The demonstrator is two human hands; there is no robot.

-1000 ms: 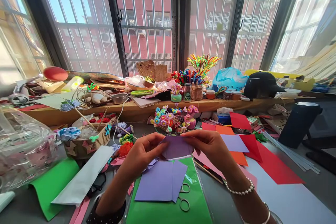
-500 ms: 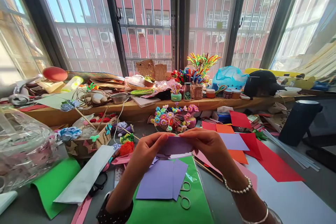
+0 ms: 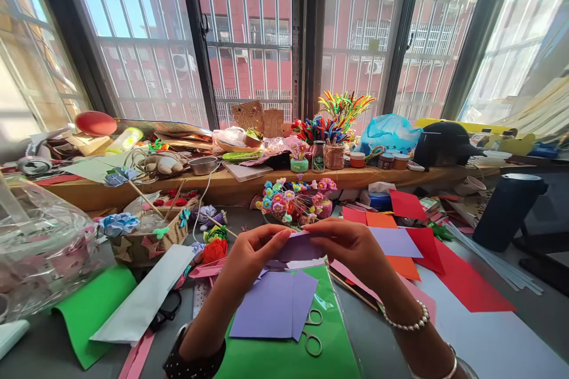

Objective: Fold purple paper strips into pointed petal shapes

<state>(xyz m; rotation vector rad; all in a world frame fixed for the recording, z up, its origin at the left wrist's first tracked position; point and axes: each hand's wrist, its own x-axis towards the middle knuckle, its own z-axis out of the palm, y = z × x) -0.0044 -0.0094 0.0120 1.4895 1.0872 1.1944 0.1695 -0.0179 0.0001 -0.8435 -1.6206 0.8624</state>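
Between my two hands, above the desk, is a piece of purple paper point(image 3: 297, 247) with a fold along its top edge. My left hand point(image 3: 258, 249) pinches its left end, thumb on the near side. My right hand point(image 3: 344, 243) grips the right end, fingers closed along the upper edge. Below them, purple paper sheets point(image 3: 267, 308) lie on a green sheet point(image 3: 288, 361) in a clear sleeve. A pair of scissors point(image 3: 313, 343) rests beside the purple sheets; its handles show, while its blades are hidden under the paper.
Red paper point(image 3: 471, 278), orange paper and a white sheet point(image 3: 480, 337) spread across the right. A dark bottle point(image 3: 507, 213) stands beyond them. On the left are a rolled green sheet point(image 3: 98, 314), a white paper packet point(image 3: 146, 296) and a box of paper flowers point(image 3: 151, 243). Crocheted flowers point(image 3: 293, 198) stand behind my hands.
The top edge of the purple paper now shows a slanted fold, and my left thumb has shifted slightly to the right along it. Both hands stay in nearly the same place.
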